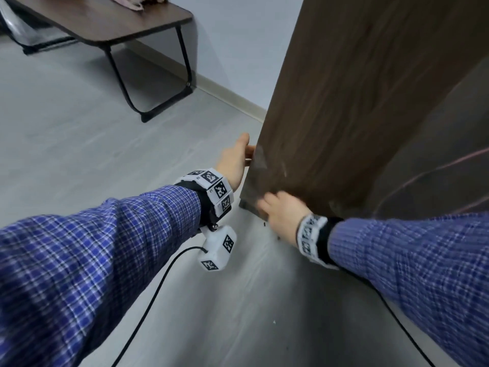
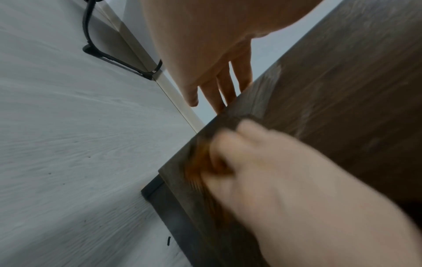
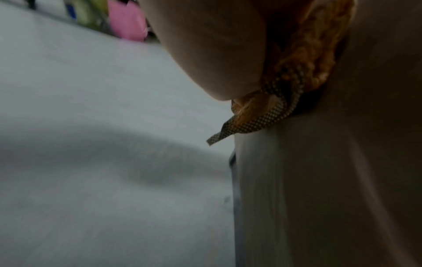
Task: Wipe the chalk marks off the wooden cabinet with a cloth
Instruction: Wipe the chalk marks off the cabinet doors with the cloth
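Low down, the right hand presses an orange cloth against the wooden cabinet near its bottom corner, fingers curled round the bunched fabric, all blurred. The left hand rests with straight fingers on the cabinet's far vertical edge just above. Pale smears show on the panel between them. A dark table stands well apart on the grey floor.

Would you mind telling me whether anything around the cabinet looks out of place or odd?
Yes: pale smears remain on the cabinet near its lower corner, above the right hand rubbing with the orange cloth. A few small dark bits also lie on the floor by the base.
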Tool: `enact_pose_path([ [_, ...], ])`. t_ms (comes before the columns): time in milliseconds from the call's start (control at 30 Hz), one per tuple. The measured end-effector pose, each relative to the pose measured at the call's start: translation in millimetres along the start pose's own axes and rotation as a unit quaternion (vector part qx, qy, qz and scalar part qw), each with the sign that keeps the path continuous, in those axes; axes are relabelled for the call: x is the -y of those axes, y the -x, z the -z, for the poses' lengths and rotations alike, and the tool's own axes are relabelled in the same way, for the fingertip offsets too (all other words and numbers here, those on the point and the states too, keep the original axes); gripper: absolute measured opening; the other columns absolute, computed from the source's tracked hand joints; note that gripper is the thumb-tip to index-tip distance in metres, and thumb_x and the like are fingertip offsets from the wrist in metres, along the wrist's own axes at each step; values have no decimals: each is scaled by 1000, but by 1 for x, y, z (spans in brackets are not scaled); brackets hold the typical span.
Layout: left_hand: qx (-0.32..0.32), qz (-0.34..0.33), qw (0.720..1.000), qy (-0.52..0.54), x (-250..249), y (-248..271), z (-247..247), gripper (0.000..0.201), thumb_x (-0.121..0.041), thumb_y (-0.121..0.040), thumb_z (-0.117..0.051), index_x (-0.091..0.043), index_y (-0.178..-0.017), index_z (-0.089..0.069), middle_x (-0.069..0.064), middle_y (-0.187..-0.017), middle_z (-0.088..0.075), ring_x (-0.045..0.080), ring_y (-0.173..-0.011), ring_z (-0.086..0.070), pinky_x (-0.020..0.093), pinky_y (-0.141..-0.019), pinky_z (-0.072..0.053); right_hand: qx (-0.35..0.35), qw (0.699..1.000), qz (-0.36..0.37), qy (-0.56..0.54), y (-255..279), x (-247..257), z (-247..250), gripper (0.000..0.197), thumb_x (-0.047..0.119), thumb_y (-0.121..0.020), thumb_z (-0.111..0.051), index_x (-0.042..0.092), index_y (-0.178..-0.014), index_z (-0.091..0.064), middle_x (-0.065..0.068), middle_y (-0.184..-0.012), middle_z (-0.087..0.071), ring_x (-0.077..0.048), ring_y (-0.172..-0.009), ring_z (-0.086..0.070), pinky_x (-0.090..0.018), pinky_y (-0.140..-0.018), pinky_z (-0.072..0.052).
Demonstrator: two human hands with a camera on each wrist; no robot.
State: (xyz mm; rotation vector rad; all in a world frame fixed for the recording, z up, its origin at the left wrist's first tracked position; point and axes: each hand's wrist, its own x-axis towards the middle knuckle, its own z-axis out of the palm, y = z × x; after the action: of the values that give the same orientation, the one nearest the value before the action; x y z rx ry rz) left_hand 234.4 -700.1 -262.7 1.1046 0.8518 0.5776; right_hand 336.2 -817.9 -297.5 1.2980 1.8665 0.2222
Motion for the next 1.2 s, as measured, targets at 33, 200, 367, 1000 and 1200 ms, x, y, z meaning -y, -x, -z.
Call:
enact_pose_path([
  [33, -4, -3, 1000, -4, 2, -1, 1, 61, -44, -108, -26, -7, -99, -74, 10, -107, -75, 24, -98, -68, 29, -83, -44, 50, 999, 19, -10, 15, 5, -15, 35, 17, -97, -46, 11, -130, -58, -10, -146, -36, -32, -127, -35, -38, -95, -38],
  [200, 0, -20, 999, -49, 5, 0, 2, 61, -45, -106, -29, -5, -109, -75, 11, -112, -74, 31, -109, -66, 29, -88, -46, 103, 991, 73, 37, 46, 12, -40, 37, 18, -98, -43, 6, -129, -60, -15, -152, -29, -35, -131, -31, -42, -97, -35],
  [367, 26, -3, 998, -62, 7, 6, 7, 61, -53, -103, -29, -13, -120, -72, 4, -119, -73, 21, -111, -66, 35, -101, -46, -5, 998, -17, 52, -46, -1, 37, 38, 27, -98, -48, 13, -132, -57, -9, -141, -45, -30, -126, -40, -39, -95, -40],
  [1000, 42, -34, 969, -239, -10, 33, -12, 41, -37, -66, -46, -16, -96, -63, 5, -100, -68, 20, -88, -59, 28, -81, -47, -179, 982, -57, 21, 158, -35, -36, 20, 13, -77, -61, 5, -89, -76, -9, -109, -37, -28, -83, -43, -33, -55, -39],
  [1200, 17, -42, 978, -204, -35, 60, -16, 47, -28, -61, -60, -18, -107, -64, 3, -98, -69, 28, -97, -63, 30, -76, -49, -277, 952, -125, 32, 151, -100, 72, 35, 12, -91, -36, 9, -101, -69, -13, -111, -59, -33, -89, -53, -39, -62, -43],
])
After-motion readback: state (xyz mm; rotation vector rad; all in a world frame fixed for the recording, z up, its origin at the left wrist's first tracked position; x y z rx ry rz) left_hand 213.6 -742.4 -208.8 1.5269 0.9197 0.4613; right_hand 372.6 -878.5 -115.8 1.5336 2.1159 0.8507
